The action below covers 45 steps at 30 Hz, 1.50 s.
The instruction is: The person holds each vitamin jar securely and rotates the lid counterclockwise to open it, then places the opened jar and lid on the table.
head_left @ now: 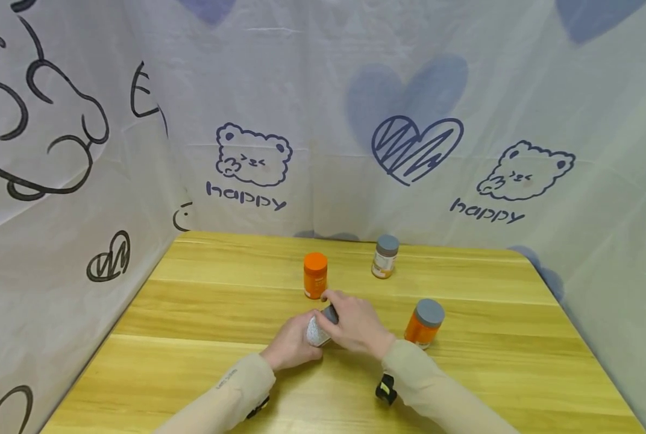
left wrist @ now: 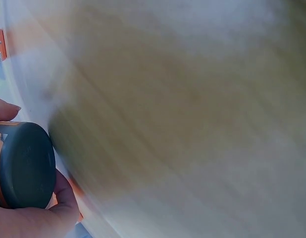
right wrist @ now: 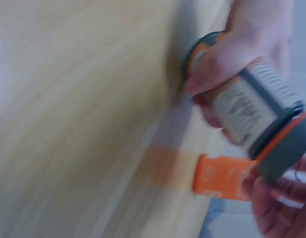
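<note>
A jar (head_left: 316, 333) with a pale printed label lies tilted between my hands over the middle of the table. My left hand (head_left: 290, 345) grips its body, fingers wrapped round it. With bent fingers my right hand (head_left: 360, 323) holds the grey lid (head_left: 331, 313). In the right wrist view the label (right wrist: 242, 109) shows, and an orange band runs along the edge of the lid (right wrist: 286, 151), pinched by fingertips. The jar's dark round end (left wrist: 31, 166) faces the left wrist view.
Just beyond my hands stands an orange jar with an orange lid (head_left: 315, 276). Behind it to the right is a grey-lidded jar (head_left: 385, 257). Another orange jar with a grey lid (head_left: 424, 324) stands beside my right forearm. A printed cloth (head_left: 323, 120) hangs behind the wooden table (head_left: 203, 301).
</note>
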Available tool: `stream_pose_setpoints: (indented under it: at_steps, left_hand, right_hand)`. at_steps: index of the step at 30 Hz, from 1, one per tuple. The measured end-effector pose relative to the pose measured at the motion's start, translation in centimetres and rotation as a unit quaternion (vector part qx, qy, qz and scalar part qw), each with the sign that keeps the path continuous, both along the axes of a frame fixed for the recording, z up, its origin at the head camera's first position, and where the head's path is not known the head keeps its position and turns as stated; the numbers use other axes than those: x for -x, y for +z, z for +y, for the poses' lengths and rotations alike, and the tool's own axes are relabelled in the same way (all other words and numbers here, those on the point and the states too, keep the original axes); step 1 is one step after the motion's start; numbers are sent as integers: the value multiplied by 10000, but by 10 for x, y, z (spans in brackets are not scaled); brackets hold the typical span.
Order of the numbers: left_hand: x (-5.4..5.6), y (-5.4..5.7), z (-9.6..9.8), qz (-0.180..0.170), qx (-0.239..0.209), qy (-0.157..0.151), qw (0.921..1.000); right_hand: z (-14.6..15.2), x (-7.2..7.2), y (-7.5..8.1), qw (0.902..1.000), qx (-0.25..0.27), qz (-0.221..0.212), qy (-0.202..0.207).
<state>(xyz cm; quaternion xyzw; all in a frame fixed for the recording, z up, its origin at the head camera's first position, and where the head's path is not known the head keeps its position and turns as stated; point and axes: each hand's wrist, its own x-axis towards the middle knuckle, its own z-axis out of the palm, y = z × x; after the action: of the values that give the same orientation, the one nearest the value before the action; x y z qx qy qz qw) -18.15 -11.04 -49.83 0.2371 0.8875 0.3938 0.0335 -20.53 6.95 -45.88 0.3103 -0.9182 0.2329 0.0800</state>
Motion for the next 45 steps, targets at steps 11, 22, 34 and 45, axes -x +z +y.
stream_pose_setpoints:
  at_steps: [11, 22, 34, 45]
  left_hand:
    - [0, -3, 0, 147, 20, 76, 9999]
    - [-1, -3, 1, 160, -25, 112, 9998]
    - [-2, -5, 0, 144, -70, 120, 9998]
    - [-4, -2, 0, 166, -86, 43, 9998]
  right_hand:
    - [-8, -13, 25, 9820, -133, -1007, -1595]
    - [-13, -12, 21, 9673, 116, -2022, -1527]
    - [-23, -19, 0, 9820, 629, -1386, -1120]
    - [-17, -16, -8, 9945, 438, -705, -643]
